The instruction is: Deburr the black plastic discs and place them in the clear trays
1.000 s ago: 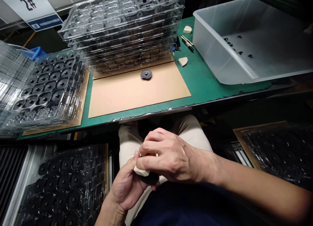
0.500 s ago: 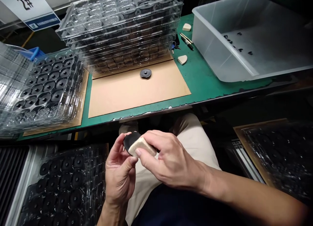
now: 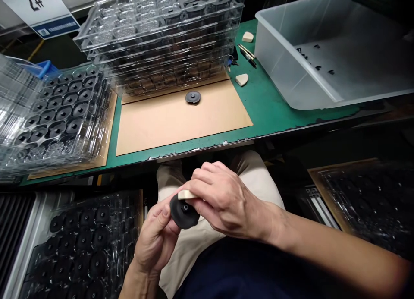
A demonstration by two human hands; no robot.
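A round black disc (image 3: 183, 211) is pinched at its lower left edge by the thumb and fingers of the left hand (image 3: 155, 238) and is held above the lap, below the front edge of the green bench (image 3: 271, 109), its face with a small centre hub turned toward the camera. A small cream block (image 3: 186, 195) is gripped between the thumb and curled fingers of the right hand (image 3: 223, 202) and is pressed against the upper rim of the disc. On the bench, a second black disc (image 3: 193, 97) is seen lying on a brown cardboard sheet (image 3: 181, 120), in front of a stack of clear trays (image 3: 161, 36), and a translucent bin (image 3: 323, 53) is set to the right.
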